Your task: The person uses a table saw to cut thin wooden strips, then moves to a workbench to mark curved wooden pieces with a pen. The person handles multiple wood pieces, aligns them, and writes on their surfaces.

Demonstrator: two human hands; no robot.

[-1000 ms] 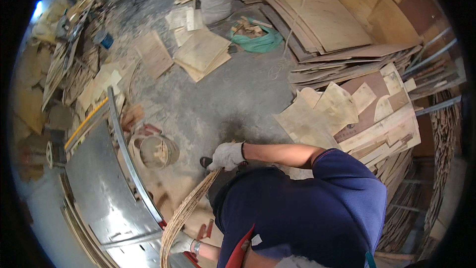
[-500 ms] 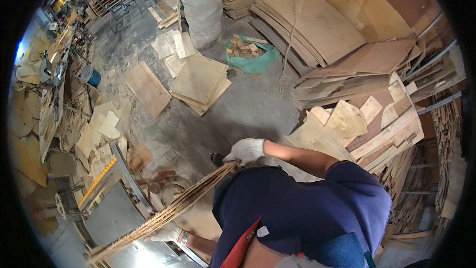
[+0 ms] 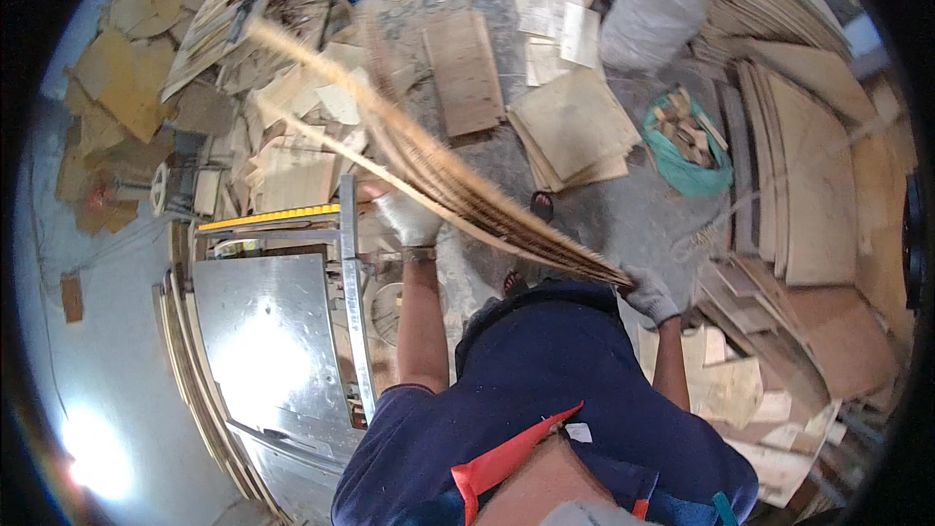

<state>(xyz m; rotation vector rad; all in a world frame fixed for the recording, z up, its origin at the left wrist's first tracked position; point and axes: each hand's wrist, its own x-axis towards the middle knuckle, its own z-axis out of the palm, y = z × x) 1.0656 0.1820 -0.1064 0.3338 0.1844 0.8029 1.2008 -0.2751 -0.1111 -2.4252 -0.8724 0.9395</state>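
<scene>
A long bundle of thin wooden strips [image 3: 487, 205] slants across the front of my body, its far left ends fanned out and blurred by motion. At its near right end, my gloved right hand [image 3: 651, 294] is closed around the strips. My left hand [image 3: 407, 219], in a white glove, is beside the lower strip, about midway along the bundle. Its thumb points left, while the other fingers are hidden behind the strips, so its grip cannot be made out.
Left of me stands a metal-topped machine table [image 3: 263, 302] with a rail [image 3: 353, 302] and a yellow scale strip [image 3: 273, 219]. Plywood sheets [image 3: 575, 127] lie on the floor ahead. A green sack of offcuts [image 3: 687, 180] and stacked boards [image 3: 808, 175] are at right.
My view has turned left. The strip bundle has swung up from lower left to across my front and spread apart. My left hand has risen from near the machine table.
</scene>
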